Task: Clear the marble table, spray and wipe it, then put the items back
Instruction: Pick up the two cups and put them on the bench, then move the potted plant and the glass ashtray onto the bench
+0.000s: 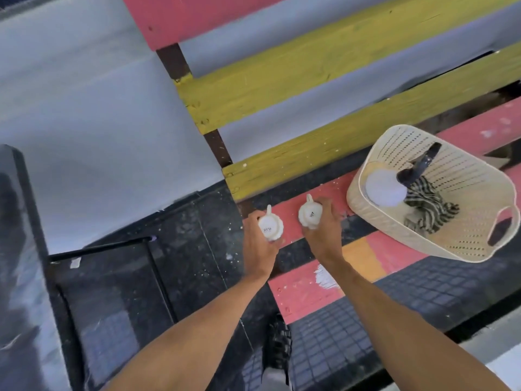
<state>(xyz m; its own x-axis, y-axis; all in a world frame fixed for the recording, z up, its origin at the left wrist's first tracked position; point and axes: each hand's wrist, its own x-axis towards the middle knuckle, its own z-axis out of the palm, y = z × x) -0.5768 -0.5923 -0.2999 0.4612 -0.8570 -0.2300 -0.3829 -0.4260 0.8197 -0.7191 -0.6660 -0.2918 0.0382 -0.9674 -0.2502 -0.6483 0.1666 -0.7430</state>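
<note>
- My left hand [258,244] is wrapped around a small white ceramic jug [270,227], fingers closed on its body from below and behind; the jug's spout or handle points away from me, toward the bench back.
- My right hand [321,232] grips a second white jug [310,215] the same way, fingers clenched round its far side, its handle also pointing up and away.
- Both jugs are upside down, bases with printed lettering facing the camera, and sit over the pink slat of the painted wooden bench [310,289]. I cannot tell whether they are touching the slat or held just above it.
- The two jugs lie side by side, near each other but not touching, the left one slightly closer to me.
- To the right of my right hand, on the same bench, sits a cream perforated plastic basket [423,235], tilted toward me. Inside it I see a white spray bottle [384,190] with a dark trigger head and a striped cloth [428,208].
- The relation that matters: the basket lies off to the right of both hands, and the right hand is clearly the nearer one to it; the left would have to cross over.
- My reading is that I am in the clearing stage, parking the jugs on the bench. The marble table itself is not clearly in view; the dark surface at lower left [112,292] may be it, but I cannot confirm.
</note>
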